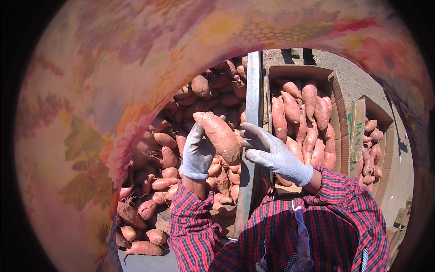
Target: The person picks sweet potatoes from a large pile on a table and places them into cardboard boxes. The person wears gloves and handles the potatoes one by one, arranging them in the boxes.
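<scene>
My left hand (198, 151), in a pale knit work glove with a grey palm, grips a large sweet potato (221, 137). It is held above a heap of loose sweet potatoes (164, 163). Beside its right side my right hand (272, 151), gloved the same way, is spread with nothing in it. Its fingers are apart, over a metal rail (253, 102) at the heap's edge. Whether the right fingertips touch the held sweet potato is hard to tell. Past the rail, a cardboard box (334, 112) holds large sweet potatoes (309, 102), packed mostly lengthwise.
A second cardboard box (356, 136) with printed lettering stands further right, holding smaller sweet potatoes (372, 153). Concrete ground (357, 76) lies beyond the boxes. More cardboard (401, 217) sits at the lower right. Flowered cloth (85, 136) hangs around the view's upper and left sides.
</scene>
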Demonstrator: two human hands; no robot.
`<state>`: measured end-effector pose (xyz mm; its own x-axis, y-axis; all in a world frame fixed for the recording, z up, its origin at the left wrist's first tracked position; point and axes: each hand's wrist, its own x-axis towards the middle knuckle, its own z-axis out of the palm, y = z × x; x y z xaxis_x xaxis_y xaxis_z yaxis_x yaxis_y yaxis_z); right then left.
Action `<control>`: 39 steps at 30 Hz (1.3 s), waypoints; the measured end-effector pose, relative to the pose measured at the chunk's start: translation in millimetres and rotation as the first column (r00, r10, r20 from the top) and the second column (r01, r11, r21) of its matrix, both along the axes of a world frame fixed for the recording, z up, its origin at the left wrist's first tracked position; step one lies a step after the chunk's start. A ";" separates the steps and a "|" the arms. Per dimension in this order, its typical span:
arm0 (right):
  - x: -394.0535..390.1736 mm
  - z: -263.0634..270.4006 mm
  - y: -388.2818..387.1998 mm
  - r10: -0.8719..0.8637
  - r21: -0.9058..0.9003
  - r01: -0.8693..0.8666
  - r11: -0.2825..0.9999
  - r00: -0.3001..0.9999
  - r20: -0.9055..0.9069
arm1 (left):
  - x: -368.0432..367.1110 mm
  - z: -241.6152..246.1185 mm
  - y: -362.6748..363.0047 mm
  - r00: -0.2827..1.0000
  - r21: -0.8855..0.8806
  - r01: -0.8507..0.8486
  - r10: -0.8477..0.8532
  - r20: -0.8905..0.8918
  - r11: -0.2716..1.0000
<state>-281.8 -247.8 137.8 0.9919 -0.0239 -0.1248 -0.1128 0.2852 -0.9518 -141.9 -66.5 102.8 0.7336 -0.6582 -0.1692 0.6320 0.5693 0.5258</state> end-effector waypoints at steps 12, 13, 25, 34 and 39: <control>-87.4 -20.7 -73.4 -0.166 0.355 0.263 0.897 0.945 -0.282 | 41.2 -103.7 50.3 0.893 0.627 -0.407 0.143 0.428 0.664; -91.7 -28.7 -86.9 -0.285 0.130 0.313 0.941 0.938 -0.199 | 41.8 -119.9 54.3 0.893 0.635 -0.405 0.136 0.428 0.658; -110.5 -110.1 -136.6 -0.524 -0.999 0.050 0.020 0.851 0.032 | 46.3 -153.7 57.7 0.959 0.782 -0.212 -0.027 0.281 0.586; -162.7 -83.8 -116.2 -0.581 -0.899 -0.331 0.285 0.687 -0.437 | 43.4 -193.5 51.4 0.833 0.831 -0.271 -0.315 0.455 0.485; -185.8 -89.2 -125.3 -0.596 -0.880 -0.242 0.408 0.659 -0.458 | 49.6 -218.0 50.0 0.742 0.836 -0.416 -0.398 0.540 0.359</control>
